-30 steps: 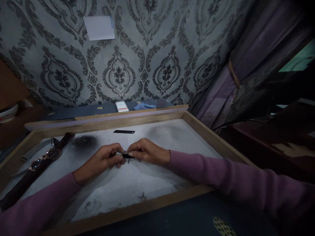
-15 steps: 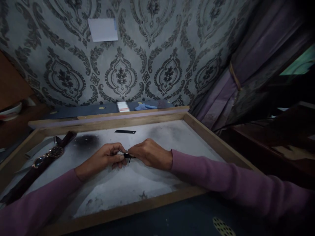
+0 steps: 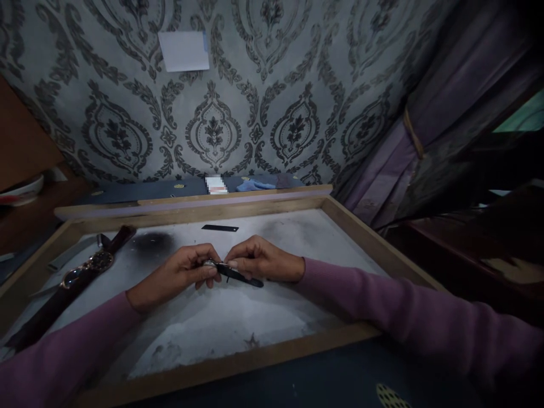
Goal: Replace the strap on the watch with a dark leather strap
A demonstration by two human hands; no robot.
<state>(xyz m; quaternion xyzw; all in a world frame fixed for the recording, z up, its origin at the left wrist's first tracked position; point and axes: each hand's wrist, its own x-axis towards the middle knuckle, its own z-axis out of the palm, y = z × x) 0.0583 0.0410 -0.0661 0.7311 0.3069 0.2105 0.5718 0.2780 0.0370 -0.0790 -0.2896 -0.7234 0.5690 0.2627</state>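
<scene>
Over the white surface of a wood-framed tray point(image 3: 340, 226), my left hand point(image 3: 181, 275) pinches a small round metallic piece point(image 3: 209, 263) that looks like a watch case. A dark strap point(image 3: 242, 277) runs from it toward the lower right. The fingers of my right hand point(image 3: 266, 259) are closed on the strap near the case; a short thin dark bit sticks down below it. Behind the hands lies a flat black strip point(image 3: 220, 228) with a small hole at one end.
At the tray's left lie a large brown strap with two round dials point(image 3: 101, 260) and a grey metal piece point(image 3: 72, 253). Beyond the back rim are a small white box point(image 3: 216, 184) and a blue cloth point(image 3: 255, 185). A purple curtain point(image 3: 391, 153) hangs at the right.
More of the dark strap now shows, stretching to the lower right under my right hand, whose fingers have shifted and turned. The whole view has moved slightly.
</scene>
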